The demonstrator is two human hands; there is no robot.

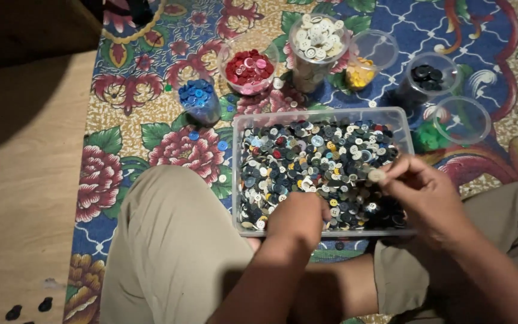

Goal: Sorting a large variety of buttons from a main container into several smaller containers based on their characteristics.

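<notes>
Nearest to us are our own knees in khaki trousers (169, 252), folded on either side of a clear plastic tray (244, 180) that sits on a flowered rug (151, 108). Our left hand (298, 217) rests on the tray's near edge, fingers curled down into the heap of mixed buttons (307, 159); its fingertips are hidden under the knuckles, so we cannot tell whether they grip anything. Our right hand (421, 189) hovers over the tray's right side, thumb and forefinger pinched together on a single pale button (376, 175), held just above the heap. The other fingers are folded loosely into the palm.

Beyond the tray, a row of clear cups stands on the rug. From left to right we see a cup of blue buttons (198, 96), a cup of red and pink buttons (248, 67), a tall cup heaped with white buttons (318, 39), a cup with yellow buttons (367, 63), and a cup of black buttons (430, 77). Just beside the tray's far right corner stands a cup holding green buttons (454, 123). A few stray blue buttons lie on the rug near the blue cup. To the left of the rug runs a bare wooden floor (19, 180).
</notes>
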